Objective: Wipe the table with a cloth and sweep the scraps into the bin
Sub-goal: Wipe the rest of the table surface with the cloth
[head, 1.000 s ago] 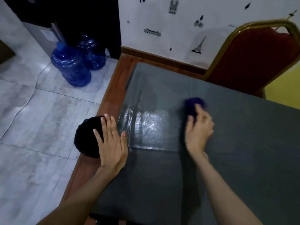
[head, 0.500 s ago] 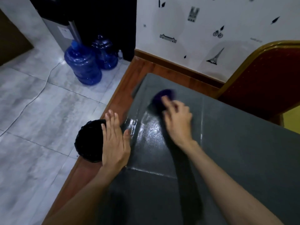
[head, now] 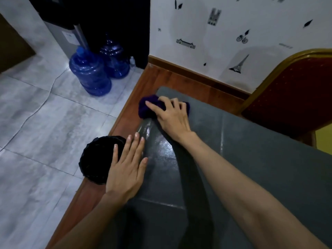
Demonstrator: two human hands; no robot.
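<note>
One dark purple bunched-up cloth (head: pixel 146 108), sitting at the far left corner of your dark grey matte table (head: pixel 260 169), and your right hand (head: pixel 173 116) has its fingers curled over it. Your left hand (head: pixel 126 168) lies flat with fingers straight on the table's left edge, right above the one round black bin (head: pixel 98 159) on the floor. Two blue plastic water jugs (head: pixel 89 74) stand on grey marble-look tiles, one red padded chair with a gold frame (head: pixel 294 97) by the sticker-dotted white wall. Any writing is too small to read.
</note>
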